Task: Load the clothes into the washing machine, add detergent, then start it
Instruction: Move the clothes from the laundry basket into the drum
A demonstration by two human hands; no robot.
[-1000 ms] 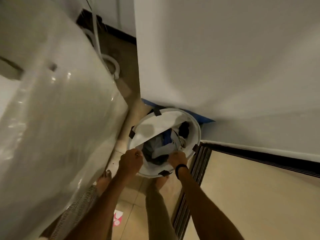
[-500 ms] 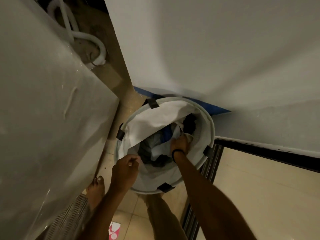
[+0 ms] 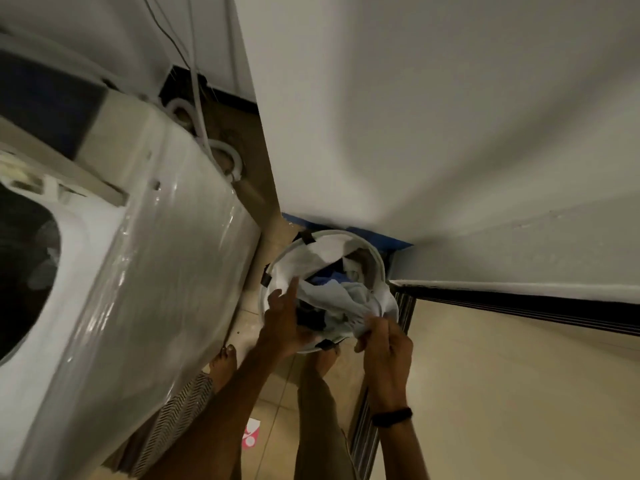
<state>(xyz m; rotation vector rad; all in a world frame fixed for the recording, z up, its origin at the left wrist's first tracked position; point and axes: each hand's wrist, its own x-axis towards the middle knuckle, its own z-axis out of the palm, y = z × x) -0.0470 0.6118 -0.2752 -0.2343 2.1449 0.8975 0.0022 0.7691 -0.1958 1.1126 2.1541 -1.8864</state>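
Note:
A round white laundry basket (image 3: 377, 261) stands on the floor in the corner, holding several clothes in blue, dark and pale colours. My right hand (image 3: 386, 344) is shut on a pale blue garment (image 3: 341, 301) at the basket's near right rim, lifting it. My left hand (image 3: 282, 318) is over the near left rim with a finger stretched out, partly under the garment; its grip is hidden. The white top-loading washing machine (image 3: 156, 271) fills the left side, its dark drum opening (image 3: 24, 271) uncovered at the far left.
A white wall (image 3: 415, 116) rises behind the basket, with a dark sliding-door track (image 3: 519, 306) to the right. White hoses (image 3: 225, 157) coil on the floor behind the machine. My bare feet (image 3: 225, 362) stand on beige tiles beside a striped mat (image 3: 180, 407).
My right hand came out of the basket, pulling the pale blue garment up toward the near rim. My left hand shifted from the rim over the clothes. The view swung to show the machine's drum.

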